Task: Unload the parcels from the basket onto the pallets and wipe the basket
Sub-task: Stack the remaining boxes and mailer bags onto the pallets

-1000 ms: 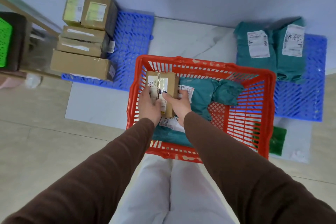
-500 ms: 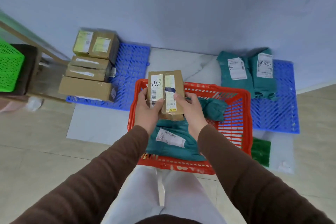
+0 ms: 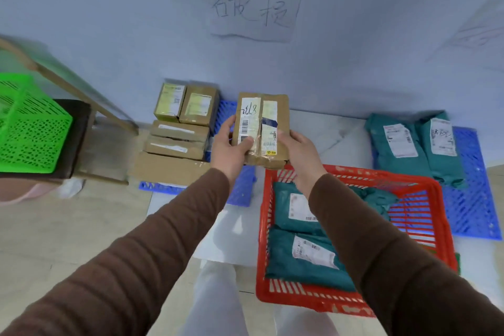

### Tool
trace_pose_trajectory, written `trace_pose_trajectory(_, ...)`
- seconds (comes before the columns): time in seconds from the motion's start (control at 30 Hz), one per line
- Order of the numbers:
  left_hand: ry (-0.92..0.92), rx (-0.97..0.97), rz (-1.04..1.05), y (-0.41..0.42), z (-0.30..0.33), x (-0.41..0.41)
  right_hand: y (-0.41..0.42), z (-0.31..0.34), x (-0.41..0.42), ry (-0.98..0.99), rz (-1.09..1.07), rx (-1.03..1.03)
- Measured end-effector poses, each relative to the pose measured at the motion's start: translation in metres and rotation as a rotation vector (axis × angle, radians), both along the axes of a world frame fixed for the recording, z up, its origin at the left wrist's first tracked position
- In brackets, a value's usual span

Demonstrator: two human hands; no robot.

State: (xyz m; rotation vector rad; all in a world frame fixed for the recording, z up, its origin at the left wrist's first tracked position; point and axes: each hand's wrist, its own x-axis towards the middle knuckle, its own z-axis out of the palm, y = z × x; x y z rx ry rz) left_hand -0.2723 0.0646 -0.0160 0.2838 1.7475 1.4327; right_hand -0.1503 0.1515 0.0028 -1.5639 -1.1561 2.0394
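Both hands, left (image 3: 228,148) and right (image 3: 297,148), fingers curled, grip a taped box (image 3: 261,128) above the left pallet (image 3: 240,191), left of the red basket (image 3: 351,300).

even, soft, cool-toned light, moderately bright; no single source visible. wall (image 3: 354,35) carries bluish cast. shadows faint and diffuse: soft dark band on wall behind stacked cardboard boxes (image 3: 177,128) and behind teal bags (image 3: 414,142). no hard glare; mild sheen on floor tiles (image 3: 68,240). overall softness, slight motion blur. paper sign (image 3: 253,16) on wall readable but hazy. strong wide-angle bending at edges: green crate (image 3: 30,131) at left stretched and smeared, sleeves (image 3: 136,267) swell toward bottom corners.
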Motion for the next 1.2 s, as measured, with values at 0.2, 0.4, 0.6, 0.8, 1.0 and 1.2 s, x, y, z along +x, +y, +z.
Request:
trace_pose_trajectory(0.2,0.088,-0.134,-0.106,0.021,-0.05,-0.095,0.015,-0.046,-0.093,-0.108,-0.059,-0.053)
trace_pose_trajectory(0.4,0.151,-0.297,-0.132,0.046,-0.114,-0.141,0.048,-0.113,-0.14,-0.225,-0.046,-0.077)
trace_pose_trajectory(0.6,0.326,-0.441,-0.271,0.075,-0.156,-0.168,0.079,-0.175,-0.167,-0.291,-0.007,-0.063)
trace_pose_trajectory(0.8,0.587,-0.584,-0.407,0.1,-0.172,-0.19,0.099,-0.207,-0.185,-0.296,0.045,-0.056)
trace_pose_trajectory(1.0,0.703,-0.681,-0.524,0.11,-0.181,-0.196,0.102,-0.224,-0.194,-0.307,0.058,-0.017)
trace_pose_trajectory(1.2,0.793,-0.695,-0.569,0.113,-0.186,-0.193,0.099,-0.228,-0.191,-0.283,0.078,0.012)
